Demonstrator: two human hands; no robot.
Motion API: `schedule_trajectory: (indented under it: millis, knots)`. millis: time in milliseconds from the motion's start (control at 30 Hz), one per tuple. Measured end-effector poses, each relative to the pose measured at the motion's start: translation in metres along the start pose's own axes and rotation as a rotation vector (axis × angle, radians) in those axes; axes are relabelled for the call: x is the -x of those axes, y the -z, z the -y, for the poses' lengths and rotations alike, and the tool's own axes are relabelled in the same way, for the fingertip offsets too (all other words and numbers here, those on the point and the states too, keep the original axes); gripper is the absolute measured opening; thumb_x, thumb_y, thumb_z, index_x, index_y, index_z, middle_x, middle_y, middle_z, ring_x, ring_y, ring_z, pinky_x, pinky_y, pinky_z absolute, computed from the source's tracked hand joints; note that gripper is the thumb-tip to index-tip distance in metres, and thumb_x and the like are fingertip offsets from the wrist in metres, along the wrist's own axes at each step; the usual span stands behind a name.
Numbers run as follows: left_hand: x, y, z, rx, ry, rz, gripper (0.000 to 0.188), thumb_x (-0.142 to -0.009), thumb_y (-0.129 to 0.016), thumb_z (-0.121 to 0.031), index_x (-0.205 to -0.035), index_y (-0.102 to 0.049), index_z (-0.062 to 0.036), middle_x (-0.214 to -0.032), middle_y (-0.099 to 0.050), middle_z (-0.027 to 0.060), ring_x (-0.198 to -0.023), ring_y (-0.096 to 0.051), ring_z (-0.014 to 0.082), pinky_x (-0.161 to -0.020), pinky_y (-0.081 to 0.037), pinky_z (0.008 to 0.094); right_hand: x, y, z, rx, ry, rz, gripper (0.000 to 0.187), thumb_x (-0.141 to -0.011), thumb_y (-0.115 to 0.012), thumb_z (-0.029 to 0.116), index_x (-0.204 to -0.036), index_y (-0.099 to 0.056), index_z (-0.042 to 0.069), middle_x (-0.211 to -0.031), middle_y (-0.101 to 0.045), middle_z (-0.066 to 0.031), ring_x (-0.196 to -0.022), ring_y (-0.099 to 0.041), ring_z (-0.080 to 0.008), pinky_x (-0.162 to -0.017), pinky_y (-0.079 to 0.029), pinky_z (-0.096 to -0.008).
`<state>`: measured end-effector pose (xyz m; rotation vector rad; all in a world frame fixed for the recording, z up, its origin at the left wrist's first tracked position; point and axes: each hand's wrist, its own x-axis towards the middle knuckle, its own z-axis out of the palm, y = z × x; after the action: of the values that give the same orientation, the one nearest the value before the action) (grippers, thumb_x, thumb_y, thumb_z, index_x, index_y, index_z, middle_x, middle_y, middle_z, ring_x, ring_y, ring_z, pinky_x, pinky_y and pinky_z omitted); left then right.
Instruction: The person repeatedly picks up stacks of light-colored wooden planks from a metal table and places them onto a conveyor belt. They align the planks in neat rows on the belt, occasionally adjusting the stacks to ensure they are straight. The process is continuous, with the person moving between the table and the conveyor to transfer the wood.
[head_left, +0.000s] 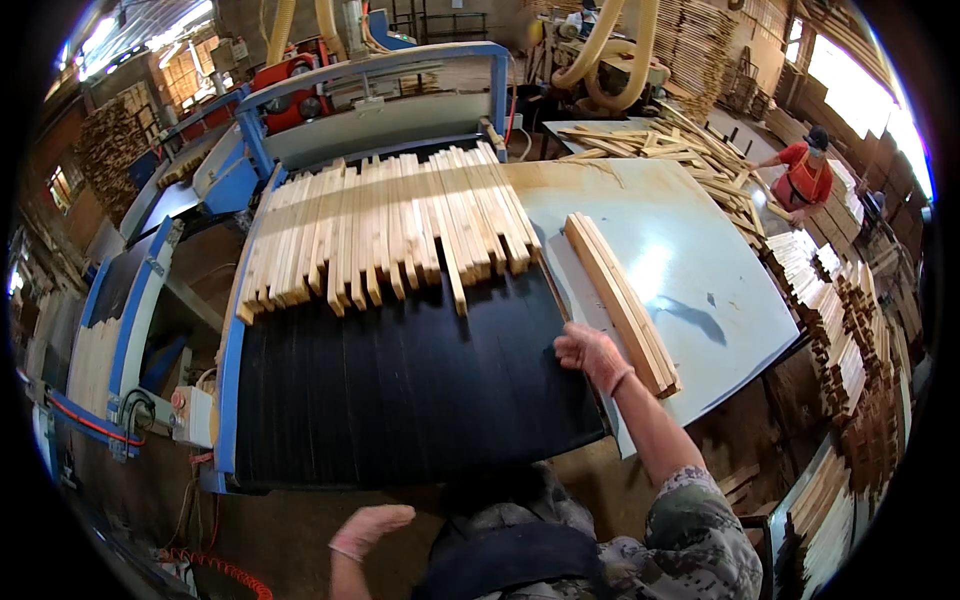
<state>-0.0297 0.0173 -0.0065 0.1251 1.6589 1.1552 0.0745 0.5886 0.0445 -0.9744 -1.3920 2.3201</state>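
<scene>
My right hand (594, 358), in a pinkish glove, is over the right edge of the black conveyor belt (400, 390). Its fingers are curled in, and no strip sticks out of them. Just right of it, a small bundle of long wooden strips (622, 305) lies on the pale metal table (720, 270). My left hand (372, 530), gloved alike, hangs in front of the belt's near edge with fingers stretched out and nothing in it. Across the belt's far part lies a wide row of wooden strips (390, 225), side by side, their near ends uneven.
A blue machine frame (370, 75) spans the belt's far end. Behind the table lie loose strips (690, 165) in a heap. A co-worker in red (805, 180) stands at the right, near stacked strips (825, 300). A grey control box (192, 415) sits left of the belt.
</scene>
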Motion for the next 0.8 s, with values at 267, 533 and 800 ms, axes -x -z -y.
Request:
schedule_trajectory:
  millis: [267,533,800]
  knots:
    - [-0.151,-0.034,0.159,-0.479,0.436,-0.048,0.042,-0.110,-0.055,-0.041,-0.119,-0.077,-0.0057,-0.112,-0.078,0.0141,-0.108,-0.071,0.0325,-0.098,-0.053,0.0479,0.115,0.004,-0.054,0.015,-0.354,0.399,0.067,-0.107,-0.068,0.034,-0.159,-0.047,-0.001,-0.135,-0.071,-0.0177,-0.119,-0.070,-0.0257,-0.102,-0.058,-0.0409]
    - [-0.237,-0.066,0.106,-0.305,0.462,0.051,0.042,-0.108,-0.058,-0.043,-0.104,-0.078,-0.0070,-0.098,-0.077,0.0117,-0.091,-0.071,0.0311,-0.082,-0.055,0.0466,0.189,0.163,-0.231,1.021,-0.358,-0.241,0.048,-0.100,-0.069,0.030,-0.141,-0.066,0.004,-0.124,-0.075,-0.0128,-0.112,-0.070,-0.0219,-0.098,-0.057,-0.0383]
    - [-0.339,-0.132,0.015,-0.267,0.412,0.036,0.045,-0.107,-0.061,-0.045,-0.089,-0.079,-0.0084,-0.083,-0.076,0.0094,-0.074,-0.071,0.0297,-0.066,-0.057,0.0454,0.319,0.317,-0.407,0.215,-0.876,-0.502,0.014,-0.104,-0.061,0.023,-0.097,-0.064,0.013,-0.086,-0.067,-0.0024,-0.077,-0.067,-0.0243,-0.068,-0.053,-0.0402]
